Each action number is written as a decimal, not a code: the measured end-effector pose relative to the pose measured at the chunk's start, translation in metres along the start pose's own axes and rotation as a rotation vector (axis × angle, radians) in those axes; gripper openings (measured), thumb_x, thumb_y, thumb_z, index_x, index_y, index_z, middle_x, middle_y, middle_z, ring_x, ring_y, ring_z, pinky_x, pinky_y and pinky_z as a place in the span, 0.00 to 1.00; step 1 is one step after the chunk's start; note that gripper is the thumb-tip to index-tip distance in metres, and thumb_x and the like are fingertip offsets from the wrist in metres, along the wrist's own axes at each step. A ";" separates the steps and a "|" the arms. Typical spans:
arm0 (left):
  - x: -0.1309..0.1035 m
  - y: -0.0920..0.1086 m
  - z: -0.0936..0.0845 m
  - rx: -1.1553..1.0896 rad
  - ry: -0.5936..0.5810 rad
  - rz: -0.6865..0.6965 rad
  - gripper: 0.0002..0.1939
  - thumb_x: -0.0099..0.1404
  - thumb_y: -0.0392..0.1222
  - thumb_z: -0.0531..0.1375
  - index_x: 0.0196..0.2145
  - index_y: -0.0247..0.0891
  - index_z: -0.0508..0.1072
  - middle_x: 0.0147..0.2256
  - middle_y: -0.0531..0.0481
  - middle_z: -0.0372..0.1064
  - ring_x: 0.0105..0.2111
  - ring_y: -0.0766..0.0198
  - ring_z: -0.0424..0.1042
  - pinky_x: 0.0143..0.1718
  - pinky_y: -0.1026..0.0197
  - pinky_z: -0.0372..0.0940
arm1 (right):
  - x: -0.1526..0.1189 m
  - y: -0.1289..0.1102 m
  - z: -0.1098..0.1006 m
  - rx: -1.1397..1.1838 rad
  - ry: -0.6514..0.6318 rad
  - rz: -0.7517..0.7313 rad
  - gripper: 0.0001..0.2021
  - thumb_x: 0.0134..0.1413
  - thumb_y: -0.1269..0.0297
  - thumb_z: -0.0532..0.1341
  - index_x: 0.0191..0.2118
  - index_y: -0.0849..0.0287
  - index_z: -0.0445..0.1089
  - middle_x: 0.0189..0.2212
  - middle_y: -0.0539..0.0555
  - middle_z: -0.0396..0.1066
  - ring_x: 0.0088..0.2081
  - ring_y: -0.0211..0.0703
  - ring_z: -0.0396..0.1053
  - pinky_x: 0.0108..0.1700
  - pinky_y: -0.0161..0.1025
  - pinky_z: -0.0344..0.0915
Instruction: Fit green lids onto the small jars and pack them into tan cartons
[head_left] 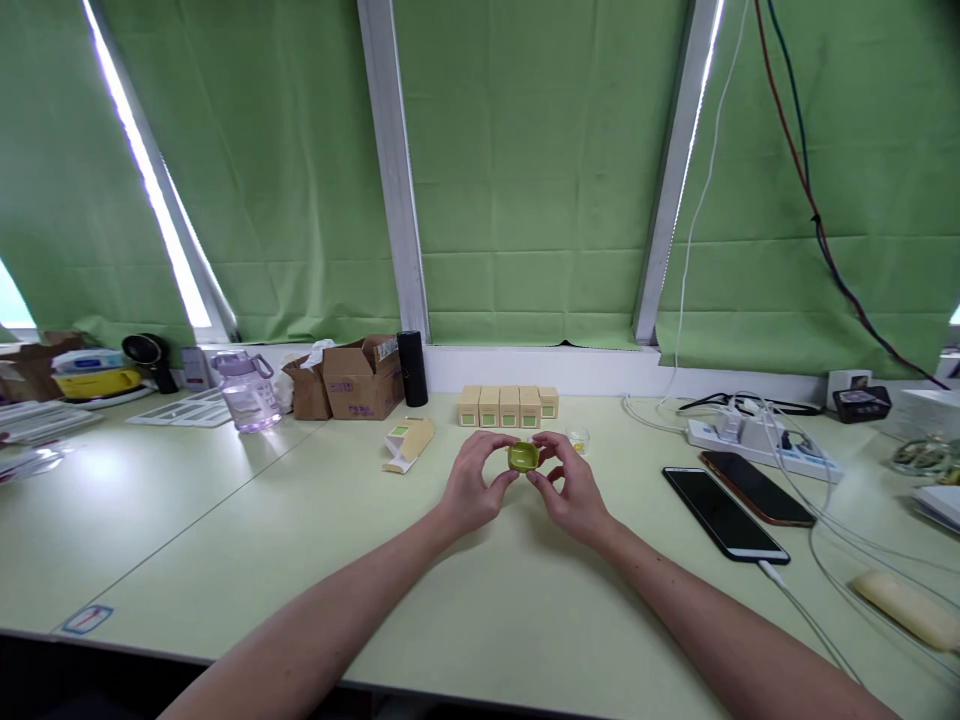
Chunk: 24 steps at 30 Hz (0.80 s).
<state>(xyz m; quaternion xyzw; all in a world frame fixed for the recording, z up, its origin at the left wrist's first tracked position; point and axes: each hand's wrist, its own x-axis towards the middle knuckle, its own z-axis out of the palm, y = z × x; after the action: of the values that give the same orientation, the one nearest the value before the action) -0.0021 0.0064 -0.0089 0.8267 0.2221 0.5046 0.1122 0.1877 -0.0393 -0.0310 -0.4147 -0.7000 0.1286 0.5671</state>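
Note:
Between my two hands, just above the table, is a small green cup-shaped piece (523, 457), its hollow side facing me. My left hand (478, 480) pinches its left edge between thumb and fingers. On the opposite edge, my right hand (570, 487) grips it the same way. Close behind the right hand stands a small clear glass jar (578, 440) with something yellow at its base. A row of several small kraft boxes (509, 408) with green labels sits behind the hands. Left of them lies an opened, flattened kraft box (409, 443).
At the back left stand a cardboard carton (365, 380), a black cylinder (412, 369) and a lilac water bottle (246, 392). On the right are two phones (724, 513), a power strip (765, 450) and loose white cables (821, 520). The table's front edge runs below my forearms.

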 end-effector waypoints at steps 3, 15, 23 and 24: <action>0.000 -0.002 0.000 -0.004 0.003 -0.015 0.17 0.64 0.34 0.65 0.50 0.42 0.73 0.46 0.43 0.75 0.48 0.52 0.74 0.52 0.46 0.71 | 0.000 0.000 0.000 -0.006 -0.003 0.004 0.19 0.63 0.62 0.60 0.57 0.51 0.61 0.50 0.59 0.70 0.44 0.47 0.72 0.35 0.40 0.74; 0.003 -0.002 0.003 -0.187 0.050 -0.233 0.13 0.65 0.44 0.66 0.46 0.40 0.73 0.45 0.44 0.77 0.43 0.56 0.79 0.49 0.51 0.75 | 0.000 0.005 0.002 -0.051 -0.034 0.010 0.20 0.66 0.59 0.57 0.62 0.49 0.59 0.50 0.58 0.72 0.42 0.46 0.74 0.33 0.40 0.74; 0.006 -0.002 0.002 -0.231 0.035 -0.375 0.13 0.64 0.48 0.67 0.42 0.40 0.73 0.34 0.49 0.80 0.41 0.53 0.81 0.49 0.52 0.71 | -0.001 0.008 0.002 -0.149 -0.052 -0.072 0.25 0.63 0.65 0.58 0.64 0.45 0.58 0.50 0.56 0.72 0.41 0.47 0.74 0.31 0.41 0.73; 0.006 -0.002 0.002 -0.235 0.032 -0.387 0.13 0.64 0.49 0.67 0.41 0.40 0.73 0.34 0.48 0.80 0.41 0.53 0.82 0.49 0.52 0.71 | 0.000 0.009 0.002 -0.155 -0.051 -0.075 0.25 0.63 0.66 0.58 0.64 0.45 0.58 0.49 0.56 0.72 0.41 0.47 0.73 0.31 0.41 0.73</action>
<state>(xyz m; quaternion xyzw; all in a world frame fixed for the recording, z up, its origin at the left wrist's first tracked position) 0.0014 0.0108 -0.0059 0.7419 0.3178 0.5091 0.2990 0.1899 -0.0335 -0.0376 -0.4275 -0.7372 0.0632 0.5195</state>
